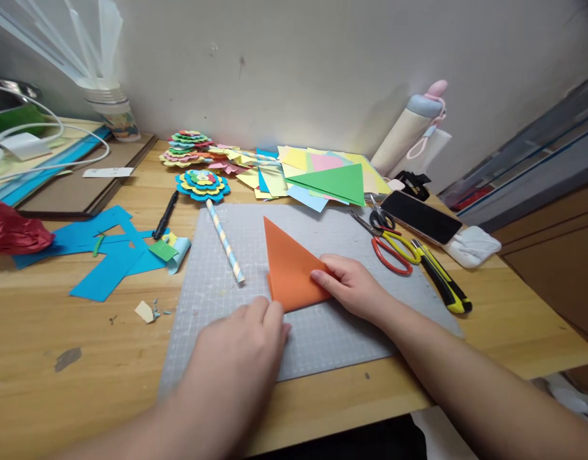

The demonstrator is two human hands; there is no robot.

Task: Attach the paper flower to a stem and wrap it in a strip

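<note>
A sheet of orange paper, folded into a triangle, is held at an angle over the grey cutting mat. My right hand pinches its right corner, thumb on the near face and fingers behind. At the lower left corner, my left hand has its fingers closed on the folded edge; motion blurs this hand a little, and its fingertips are partly hidden. Left of the paper lies a striped paper straw, its upper end under a layered paper flower.
Scissors, a utility knife and a phone lie to the right. Coloured sheets are piled behind the mat. Blue paper scraps and a black pen sit left. A bottle leans by the wall.
</note>
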